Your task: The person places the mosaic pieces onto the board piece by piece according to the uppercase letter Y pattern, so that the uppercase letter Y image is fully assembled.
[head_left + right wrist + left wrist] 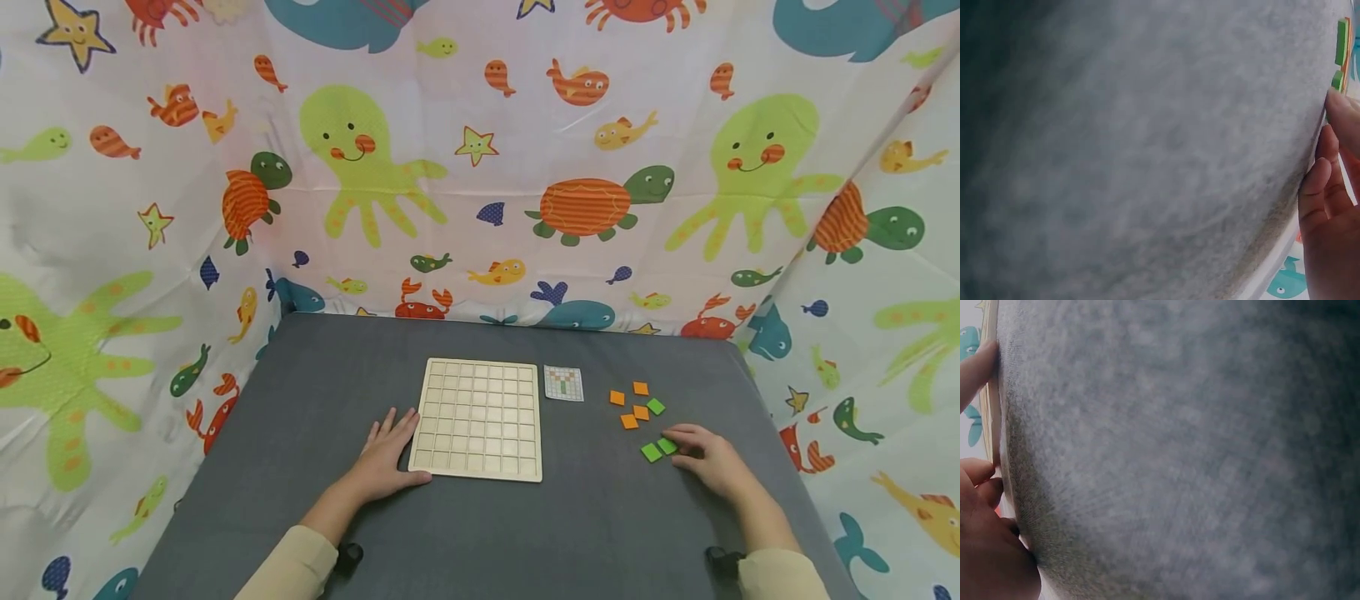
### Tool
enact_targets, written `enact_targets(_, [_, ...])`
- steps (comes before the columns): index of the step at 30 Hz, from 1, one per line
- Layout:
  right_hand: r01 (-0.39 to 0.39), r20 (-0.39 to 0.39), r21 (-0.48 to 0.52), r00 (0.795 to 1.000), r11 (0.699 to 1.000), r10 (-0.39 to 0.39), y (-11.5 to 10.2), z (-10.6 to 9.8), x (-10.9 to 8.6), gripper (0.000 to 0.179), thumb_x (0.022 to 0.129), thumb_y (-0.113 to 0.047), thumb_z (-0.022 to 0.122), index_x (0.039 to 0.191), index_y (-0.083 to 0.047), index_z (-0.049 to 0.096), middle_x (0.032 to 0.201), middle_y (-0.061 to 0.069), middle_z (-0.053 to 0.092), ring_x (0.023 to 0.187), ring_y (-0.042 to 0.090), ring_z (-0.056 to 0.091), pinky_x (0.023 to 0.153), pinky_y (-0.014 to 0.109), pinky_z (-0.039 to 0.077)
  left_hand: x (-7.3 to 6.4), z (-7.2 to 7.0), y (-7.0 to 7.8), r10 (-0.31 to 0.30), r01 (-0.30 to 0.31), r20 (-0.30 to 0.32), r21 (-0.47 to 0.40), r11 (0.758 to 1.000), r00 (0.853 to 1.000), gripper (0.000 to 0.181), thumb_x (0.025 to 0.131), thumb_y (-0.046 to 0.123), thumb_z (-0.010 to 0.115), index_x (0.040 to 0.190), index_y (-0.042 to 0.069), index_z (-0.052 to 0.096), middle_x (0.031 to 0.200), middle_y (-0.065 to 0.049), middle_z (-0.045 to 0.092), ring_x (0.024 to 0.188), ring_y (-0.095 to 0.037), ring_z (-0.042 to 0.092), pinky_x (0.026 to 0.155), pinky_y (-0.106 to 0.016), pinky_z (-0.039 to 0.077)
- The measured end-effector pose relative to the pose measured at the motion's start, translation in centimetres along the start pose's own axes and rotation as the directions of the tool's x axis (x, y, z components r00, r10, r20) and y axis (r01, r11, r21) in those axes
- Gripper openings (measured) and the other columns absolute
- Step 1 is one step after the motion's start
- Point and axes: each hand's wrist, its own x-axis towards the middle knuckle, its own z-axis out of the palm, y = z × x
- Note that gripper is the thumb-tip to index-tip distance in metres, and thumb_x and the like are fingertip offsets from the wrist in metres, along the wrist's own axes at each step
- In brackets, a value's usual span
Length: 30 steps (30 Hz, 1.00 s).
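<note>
The person's left hand lies with thumb and fingers spread wide along the near left corner of a wooden board, the fingertips against its left edge and the thumb at its near edge; it grasps nothing. The right hand is bent, thumb and forefinger parted a little, with their tips at one green tile; whether they truly pinch it cannot be told. The right wrist view shows a fingertip right beside that green piece. There is one board, pale and marked off in a grid of small squares, and one small card with a printed grid, just beyond the board's right edge near its far corner. To the right of the card lie seven loose tiles: four orange tiles in a loose group, and three green, one next to the orange ones and two close together by the right hand. All rest on a dark grey table, whose surface looks speckled and fills most of both wrist views. Behind and at both sides hangs a white cloth printed with octopuses, turtles and crabs. Light sleeves cover both forearms.
</note>
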Motion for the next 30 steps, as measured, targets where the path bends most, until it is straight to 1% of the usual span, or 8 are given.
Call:
enact_targets(5, [0.01,-0.012,-0.01,1.0,1.0,-0.01,0.15,-0.04,-0.16,0.034,0.089,-0.018,0.078,0.123,-0.012,0.073,0.111,0.004,0.066,0.086,0.009,0.055,0.073,0.027,0.047,-0.03,-0.04,0.1,0.0,0.0,-0.01,0.013,1.0,1.0,0.116,0.076,0.071,0.074,0.163,0.015,0.021,0.169,-0.004,0.019,0.158,-0.035,0.002,0.124,-0.061,0.003])
enact_targets(9, [0.014,-0.029,-0.005,0.999,1.0,-0.014,0.04,0.13,-0.19,0.028,0.088,-0.018,0.079,0.115,-0.012,0.075,0.105,0.003,0.066,0.082,0.004,0.054,0.07,0.026,0.046,-0.13,-0.15,0.17,-0.004,0.004,-0.005,0.017,1.0,1.0,0.115,0.077,0.07,0.074,0.163,0.014,0.021,0.169,-0.004,0.019,0.157,-0.035,0.002,0.124,-0.061,0.003])
enact_targets(12, [0.008,-0.042,-0.004,0.999,1.0,-0.008,-0.04,0.18,-0.2,0.024,0.088,-0.017,0.08,0.111,-0.013,0.075,0.101,0.003,0.065,0.079,0.004,0.053,0.069,0.025,0.045,-0.18,-0.2,0.21,-0.008,0.008,0.002,0.021,1.0,1.0,0.115,0.077,0.07,0.073,0.163,0.015,0.02,0.169,-0.003,0.018,0.157,-0.035,0.002,0.124,-0.061,0.003])
enact_targets(16, [0.011,-0.048,-0.02,0.999,1.0,-0.012,-0.12,0.21,-0.23,0.024,0.088,-0.016,0.079,0.112,-0.012,0.074,0.096,0.001,0.065,0.078,0.005,0.054,0.067,0.025,0.046,-0.19,-0.26,0.23,0.001,-0.001,-0.001,0.014,1.0,1.0,0.115,0.078,0.071,0.072,0.163,0.015,0.02,0.17,-0.003,0.018,0.157,-0.036,0.002,0.124,-0.061,0.004])
enact_targets(18, [0.024,-0.056,-0.033,0.998,0.999,-0.026,-0.13,0.24,-0.23,0.025,0.088,-0.016,0.079,0.112,-0.012,0.074,0.097,0.001,0.065,0.078,0.005,0.054,0.067,0.025,0.047,-0.22,-0.31,0.24,0.007,-0.007,-0.004,0.01,1.0,1.0,0.114,0.078,0.071,0.073,0.163,0.015,0.02,0.169,-0.004,0.018,0.157,-0.036,0.002,0.124,-0.062,0.004])
enact_targets(22, [0.055,-0.067,-0.049,0.996,0.997,-0.058,-0.11,0.24,-0.24,0.031,0.087,-0.015,0.08,0.117,-0.012,0.074,0.106,0.004,0.067,0.08,0.004,0.054,0.068,0.025,0.048,-0.29,-0.38,0.26,0.009,-0.009,-0.006,0.012,1.0,1.0,0.114,0.078,0.07,0.073,0.163,0.014,0.021,0.169,-0.004,0.018,0.157,-0.037,0.003,0.124,-0.062,0.004])
enact_targets(25, [0.048,-0.053,-0.047,0.997,0.998,-0.05,-0.04,0.3,-0.24,0.034,0.087,-0.018,0.08,0.12,-0.014,0.074,0.111,0.003,0.066,0.083,0.007,0.053,0.07,0.025,0.047,-0.31,-0.39,0.3,0.007,-0.007,-0.007,0.013,1.0,1.0,0.114,0.078,0.07,0.073,0.163,0.014,0.022,0.169,-0.004,0.019,0.157,-0.036,0.003,0.124,-0.062,0.005])
enact_targets(30, [0.032,-0.042,-0.03,0.999,0.999,-0.033,0.18,0.5,-0.31,0.029,0.087,-0.022,0.081,0.115,-0.016,0.076,0.108,0.0,0.066,0.085,0.008,0.053,0.07,0.023,0.046,-0.28,-0.31,0.29,0.006,-0.006,-0.009,0.012,1.0,1.0,0.114,0.077,0.07,0.074,0.163,0.015,0.022,0.169,-0.003,0.019,0.157,-0.036,0.003,0.124,-0.061,0.005])
